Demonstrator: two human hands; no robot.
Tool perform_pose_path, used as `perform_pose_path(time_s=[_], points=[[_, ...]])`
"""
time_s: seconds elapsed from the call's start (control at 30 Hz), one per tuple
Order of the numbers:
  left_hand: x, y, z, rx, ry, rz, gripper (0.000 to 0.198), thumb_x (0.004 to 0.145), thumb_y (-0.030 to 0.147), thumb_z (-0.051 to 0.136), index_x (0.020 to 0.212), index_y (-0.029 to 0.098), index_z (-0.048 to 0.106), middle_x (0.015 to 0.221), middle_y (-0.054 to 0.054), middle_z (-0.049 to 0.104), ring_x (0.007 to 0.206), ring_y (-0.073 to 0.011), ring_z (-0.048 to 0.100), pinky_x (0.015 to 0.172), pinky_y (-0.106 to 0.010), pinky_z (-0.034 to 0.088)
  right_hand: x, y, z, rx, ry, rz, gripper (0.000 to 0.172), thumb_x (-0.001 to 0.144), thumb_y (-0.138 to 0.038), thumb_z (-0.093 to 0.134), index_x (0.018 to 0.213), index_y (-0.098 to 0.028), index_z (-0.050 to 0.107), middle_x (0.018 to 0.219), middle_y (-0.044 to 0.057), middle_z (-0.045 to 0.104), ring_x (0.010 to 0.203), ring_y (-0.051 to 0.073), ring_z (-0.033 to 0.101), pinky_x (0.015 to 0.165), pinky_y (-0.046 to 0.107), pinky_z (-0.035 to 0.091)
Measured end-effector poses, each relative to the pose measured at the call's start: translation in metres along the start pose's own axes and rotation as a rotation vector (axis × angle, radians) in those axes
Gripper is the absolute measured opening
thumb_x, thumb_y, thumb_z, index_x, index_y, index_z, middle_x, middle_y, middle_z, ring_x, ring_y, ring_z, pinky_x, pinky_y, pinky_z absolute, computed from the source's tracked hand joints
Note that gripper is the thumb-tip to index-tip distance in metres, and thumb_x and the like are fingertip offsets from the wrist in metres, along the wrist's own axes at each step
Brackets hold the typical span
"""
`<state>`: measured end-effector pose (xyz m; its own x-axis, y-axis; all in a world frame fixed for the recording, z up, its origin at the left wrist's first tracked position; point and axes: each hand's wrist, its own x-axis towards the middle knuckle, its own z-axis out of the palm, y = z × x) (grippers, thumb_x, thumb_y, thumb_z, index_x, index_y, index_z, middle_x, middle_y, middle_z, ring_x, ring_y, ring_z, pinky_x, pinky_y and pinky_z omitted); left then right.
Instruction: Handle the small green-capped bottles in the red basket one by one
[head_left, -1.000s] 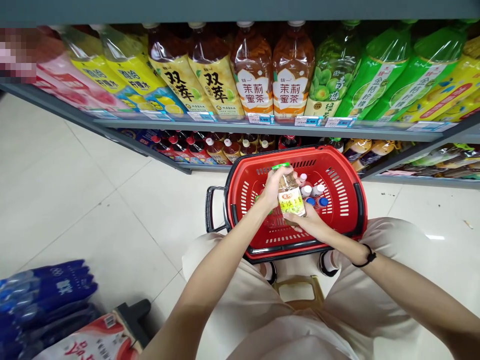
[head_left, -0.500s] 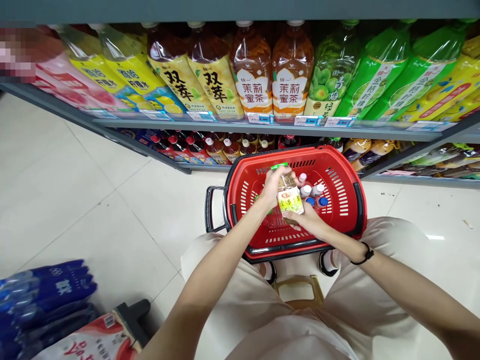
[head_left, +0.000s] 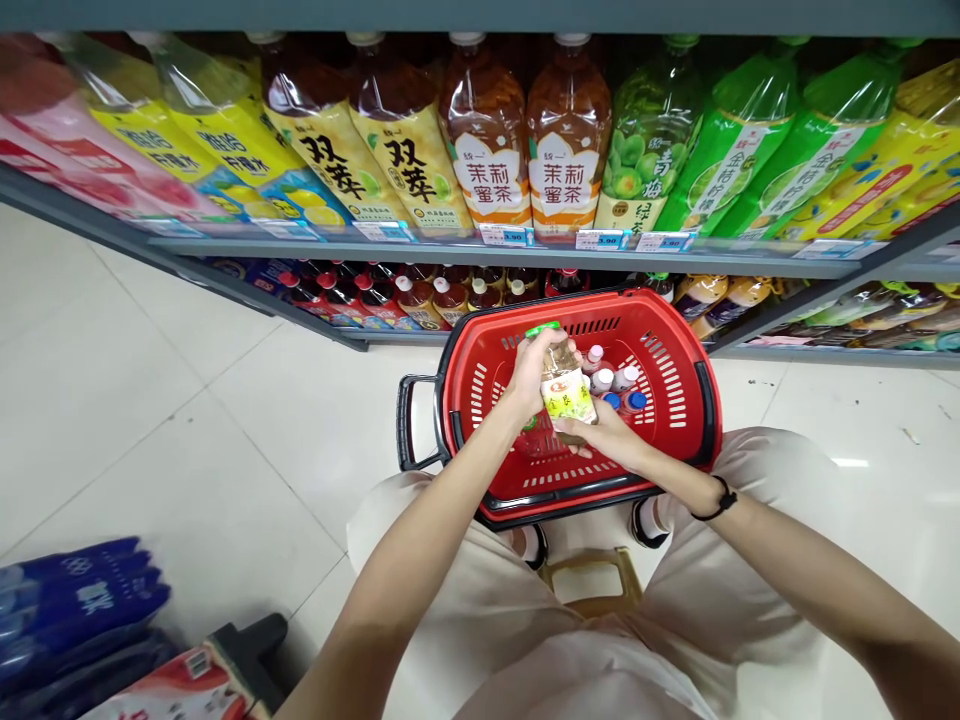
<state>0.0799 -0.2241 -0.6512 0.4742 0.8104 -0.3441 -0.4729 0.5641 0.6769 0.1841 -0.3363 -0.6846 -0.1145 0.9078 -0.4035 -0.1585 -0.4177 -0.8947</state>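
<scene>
Above the red basket (head_left: 679,455), a bottle with a green cap and a yellow-white label (head_left: 568,397) is held in both hands, tilted, with its label facing up. My left hand (head_left: 534,372) is wrapped round its upper part near the cap. My right hand (head_left: 604,434) grips its lower end. Inside the basket, to the right of the held bottle, stand several bottles with white, pink and blue caps (head_left: 625,379). A green cap shows partly below my left hand.
A shelf edge (head_left: 465,255) runs across behind the basket, with rows of large drink bottles (head_left: 487,150) above and smaller ones below. A black handle (head_left: 406,420) sticks out at the basket's left. Blue-wrapped bottle packs (head_left: 90,600) lie at lower left. A stool (head_left: 592,580) is between my legs.
The view has shifted slightly, so the shelf, basket and hands appear a little further left. Both hands keep their hold on the bottle, which has barely moved relative to the basket.
</scene>
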Motion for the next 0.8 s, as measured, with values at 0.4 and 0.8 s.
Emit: perform_pose_path(time_s=[0.4, 0.8], points=[[0.0003, 0.002, 0.0, 0.035, 0.034, 0.016, 0.026, 0.066, 0.034, 0.081, 0.072, 0.017, 0.061, 0.069, -0.002, 0.065, 0.059, -0.0159, 0.064, 0.056, -0.029, 0.052, 0.0024, 0.0017, -0.0025, -0.015, -0.03, -0.009, 0.049, 0.076, -0.056, 0.09, 0.092, -0.018, 0.063, 0.072, 0.004, 0.065, 0.054, 0.015, 0.056, 0.039, 0.024, 0.039], [-0.0036, 0.0021, 0.001, 0.039, 0.04, 0.039, 0.024, 0.069, 0.031, 0.081, 0.072, 0.016, 0.063, 0.071, -0.001, 0.065, 0.061, -0.0136, 0.066, 0.067, -0.028, 0.058, 0.0029, 0.0034, -0.0041, -0.074, -0.039, -0.009, 0.052, 0.077, -0.061, 0.085, 0.096, -0.018, 0.061, 0.069, 0.001, 0.064, 0.051, 0.014, 0.054, 0.039, 0.024, 0.039]])
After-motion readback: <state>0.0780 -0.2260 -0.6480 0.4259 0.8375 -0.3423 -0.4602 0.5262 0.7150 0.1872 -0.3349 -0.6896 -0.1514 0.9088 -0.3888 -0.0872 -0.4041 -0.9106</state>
